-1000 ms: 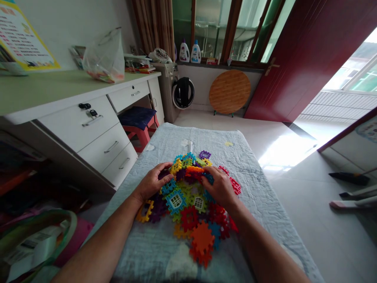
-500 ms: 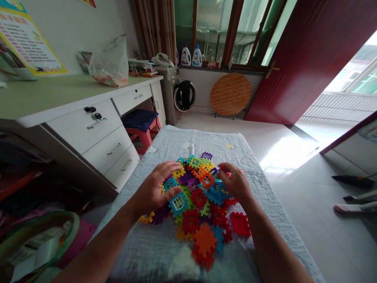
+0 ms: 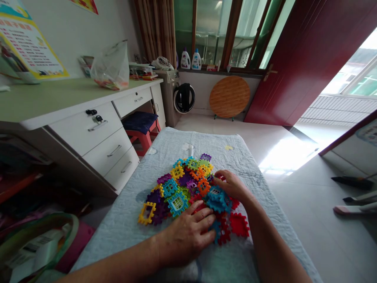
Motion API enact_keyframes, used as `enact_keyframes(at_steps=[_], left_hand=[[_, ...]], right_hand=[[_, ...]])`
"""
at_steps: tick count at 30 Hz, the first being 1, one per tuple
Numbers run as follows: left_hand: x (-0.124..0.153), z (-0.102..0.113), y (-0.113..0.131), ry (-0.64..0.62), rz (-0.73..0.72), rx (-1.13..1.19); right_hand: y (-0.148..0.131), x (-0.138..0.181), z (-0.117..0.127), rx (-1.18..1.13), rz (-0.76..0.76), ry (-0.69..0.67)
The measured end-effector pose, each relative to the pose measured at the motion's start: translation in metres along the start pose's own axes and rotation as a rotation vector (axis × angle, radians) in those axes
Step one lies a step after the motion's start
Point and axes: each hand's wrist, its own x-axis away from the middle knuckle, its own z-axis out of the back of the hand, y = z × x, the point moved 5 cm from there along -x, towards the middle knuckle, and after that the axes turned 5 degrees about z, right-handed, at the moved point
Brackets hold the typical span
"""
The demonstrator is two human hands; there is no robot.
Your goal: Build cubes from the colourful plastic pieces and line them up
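A heap of colourful plastic interlocking building pieces point(image 3: 177, 203) lies on the cloth-covered table. They are square with toothed edges, several with window-like lattices. My left hand point(image 3: 190, 234) rests palm down over the heap's near side, its fingers apart and covering some pieces. At the right edge, my right hand point(image 3: 232, 185) touches the heap with thumb and forefinger apart; its other fingers are partly hidden. Blue pieces point(image 3: 217, 198) lie between the two hands, and a red piece point(image 3: 239, 224) sits below my right wrist. A yellow frame piece point(image 3: 147, 213) marks the heap's left end.
A pale blue patterned cloth point(image 3: 206, 142) covers the table. Left stand a white desk point(image 3: 97, 147) with drawers and a red stool point(image 3: 144, 139). A tub point(image 3: 69, 239) is at the lower left. Beyond are a washing machine point(image 3: 171, 92) and a round wooden board point(image 3: 229, 96).
My left hand has moved from the heap's left side to its near side, right and toward me, now covering the orange and red pieces there. My right hand has shifted slightly left.
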Motion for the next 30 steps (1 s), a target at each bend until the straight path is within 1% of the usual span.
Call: enact_keyframes(at_steps=[2,6,7,10,11,12,14,16,17,19,21,23,25,27,29,30], left_hand=[[0.004,0.000,-0.007,0.031,0.048,-0.049],[0.011,-0.002,-0.021,0.072,0.127,-0.102],[0.012,-0.003,-0.024,0.075,0.142,-0.104],[0.013,-0.002,-0.027,0.080,0.180,-0.075],[0.013,0.000,-0.027,0.078,0.188,-0.051],[0.014,0.003,-0.028,0.078,0.191,-0.024],[0.014,0.011,-0.031,0.089,0.202,0.031],[0.015,0.025,-0.041,0.143,0.248,0.065],[0.015,0.034,-0.050,0.183,0.287,0.075],[0.015,0.051,-0.074,0.271,0.400,0.102],[0.016,0.064,-0.105,0.349,0.546,0.173],[0.021,0.066,-0.137,0.406,0.655,0.297],[0.030,0.059,-0.166,0.476,0.748,0.381],[0.044,0.042,-0.190,0.496,0.858,0.421],[0.057,0.022,-0.205,0.460,0.937,0.488],[0.062,0.014,-0.208,0.432,0.952,0.512]], right_hand=[[-0.001,0.001,0.006,-0.038,-0.023,0.003],[0.000,0.001,0.014,0.023,-0.015,0.115],[0.001,0.001,0.013,0.041,-0.005,0.108],[0.002,0.001,0.007,0.074,0.007,0.022],[0.002,0.002,0.007,0.086,0.003,0.017],[0.001,0.002,0.009,0.097,-0.002,0.043],[-0.004,0.003,0.018,0.091,0.008,0.151],[-0.017,0.005,0.024,0.023,0.093,0.237],[-0.025,0.006,0.024,-0.019,0.155,0.241],[-0.041,0.008,0.019,-0.063,0.263,0.175],[-0.051,0.010,0.010,-0.039,0.305,0.080],[-0.054,0.011,0.000,0.011,0.305,0.006],[-0.053,0.011,-0.006,0.042,0.297,-0.031],[-0.050,0.010,-0.008,0.050,0.284,-0.030],[-0.046,0.008,-0.008,0.047,0.275,-0.008],[-0.045,0.007,-0.007,0.050,0.268,0.009]])
